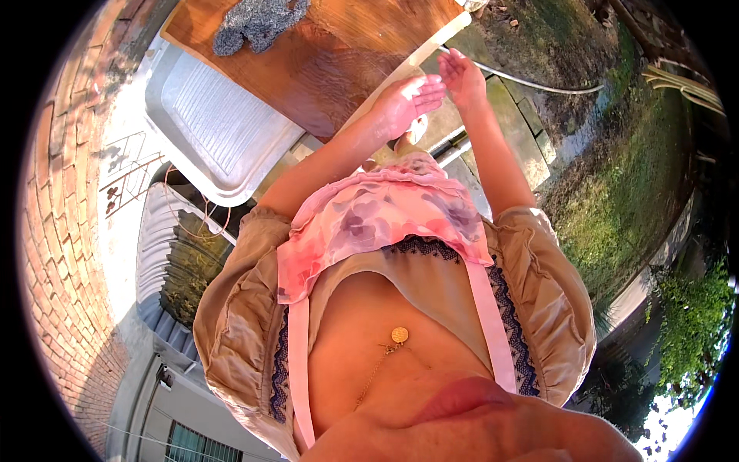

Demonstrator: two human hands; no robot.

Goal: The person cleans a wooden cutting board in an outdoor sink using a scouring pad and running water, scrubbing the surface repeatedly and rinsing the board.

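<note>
My left hand is held out flat beside the edge of a wet brown wooden tabletop, fingers stretched, nothing in it. Just to its right, my right hand is raised with its fingers extended and its palm side toward the left one. A small gap shows between the two hands, and neither holds anything. On the far part of the tabletop lies a crumpled grey cloth. I wear a pink flowered apron over a tan top.
A white basin with a ribbed washboard stands left of the tabletop. A pale hose curves over paving slabs and grass on the right. Brick paving lies at the far left, and a thin cord loops below the basin.
</note>
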